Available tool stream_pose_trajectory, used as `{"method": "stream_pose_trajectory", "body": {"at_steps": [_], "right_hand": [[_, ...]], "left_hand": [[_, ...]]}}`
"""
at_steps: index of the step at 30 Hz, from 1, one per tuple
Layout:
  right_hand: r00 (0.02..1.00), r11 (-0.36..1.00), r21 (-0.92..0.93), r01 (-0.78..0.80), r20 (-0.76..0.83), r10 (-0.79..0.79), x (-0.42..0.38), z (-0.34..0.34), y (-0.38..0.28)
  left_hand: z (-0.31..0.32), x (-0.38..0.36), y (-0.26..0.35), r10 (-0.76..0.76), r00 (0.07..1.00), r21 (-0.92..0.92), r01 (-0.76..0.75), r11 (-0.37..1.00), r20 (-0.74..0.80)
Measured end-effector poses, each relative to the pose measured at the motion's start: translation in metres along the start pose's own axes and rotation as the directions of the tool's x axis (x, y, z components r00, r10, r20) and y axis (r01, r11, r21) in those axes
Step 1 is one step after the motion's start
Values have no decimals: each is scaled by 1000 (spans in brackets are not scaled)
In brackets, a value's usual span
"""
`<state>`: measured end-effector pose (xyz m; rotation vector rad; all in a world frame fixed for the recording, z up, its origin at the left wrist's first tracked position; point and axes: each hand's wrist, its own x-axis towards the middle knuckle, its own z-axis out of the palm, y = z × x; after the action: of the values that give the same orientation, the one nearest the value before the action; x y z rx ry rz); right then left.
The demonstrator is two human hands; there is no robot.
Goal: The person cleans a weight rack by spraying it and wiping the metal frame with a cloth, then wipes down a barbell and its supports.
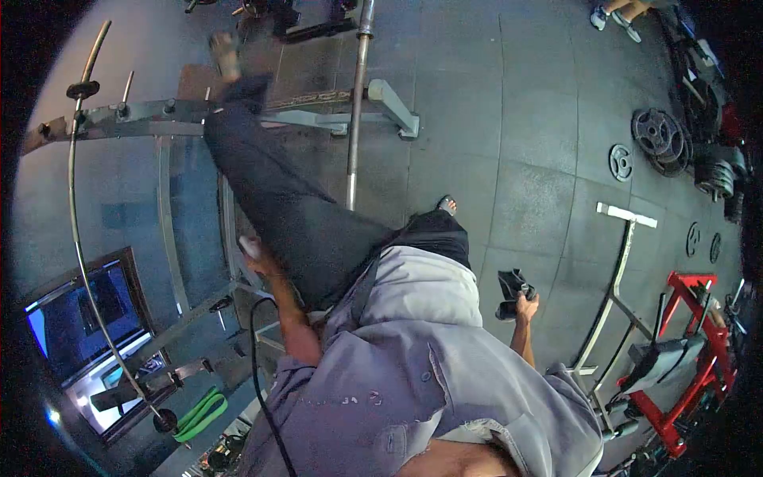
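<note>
My right hand (528,305), out to the side above the floor, is closed around a dark, bulky object (513,286) with uneven edges; its kind cannot be made out. By my raised left leg (274,187), my left hand (256,258) is closed on a small whitish thing (248,245), perhaps cloth. That leg, in dark trousers, stretches toward the rack, its foot (226,57) blurred near the rack's beam. My other foot (448,205), in an open sandal, stands on the floor.
A metal rack (167,215) with upright bars is at left, with a long barbell (359,103) ahead. Weight plates (658,133) lie at far right near a red-framed machine (671,397). A green band (200,415) hangs low left. Another person's feet (616,20) show at top right.
</note>
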<state>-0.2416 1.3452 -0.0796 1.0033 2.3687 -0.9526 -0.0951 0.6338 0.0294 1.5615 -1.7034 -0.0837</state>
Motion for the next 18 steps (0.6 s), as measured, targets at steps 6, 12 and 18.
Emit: {"method": "stream_pose_trajectory", "body": {"at_steps": [6,12,18], "right_hand": [[989,990,15,142,38,-143,23,32,-12],[985,985,-45,168,-33,-170,36,45,17],[991,996,-18,82,-104,-84,-8,24,0]], "left_hand": [[25,-62,34,85,946,-299,13,954,313],[81,-80,141,347,796,-678,105,728,496],[87,-118,273,262,730,-657,324,681,631]]}}
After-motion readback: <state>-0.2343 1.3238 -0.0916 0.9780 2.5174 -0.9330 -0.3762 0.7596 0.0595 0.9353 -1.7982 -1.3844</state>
